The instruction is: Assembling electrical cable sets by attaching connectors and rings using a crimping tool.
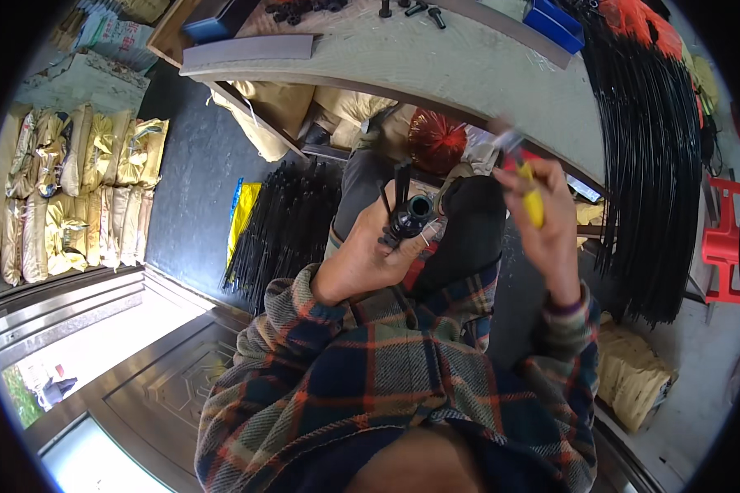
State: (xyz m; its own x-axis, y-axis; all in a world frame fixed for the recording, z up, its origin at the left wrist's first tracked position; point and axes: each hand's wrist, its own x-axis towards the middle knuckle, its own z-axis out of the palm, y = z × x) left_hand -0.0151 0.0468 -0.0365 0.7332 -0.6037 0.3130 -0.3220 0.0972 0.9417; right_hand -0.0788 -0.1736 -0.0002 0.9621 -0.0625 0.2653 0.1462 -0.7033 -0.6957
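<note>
My left hand, in front of my lap, is closed around a black tubular part. Its round open end faces up, and thin black strips stick out beside it. To the right, raised over my knee, my right hand grips a tool with a red and yellow handle. The tool's head, near the bench edge, is smeared by motion, so its kind cannot be made out. The two hands are apart.
A workbench spans ahead, bearing small black parts and a blue bin. Long black strands hang at its right; more black rods stand left of my legs. Wrapped bundles are stacked far left. A red stool is far right.
</note>
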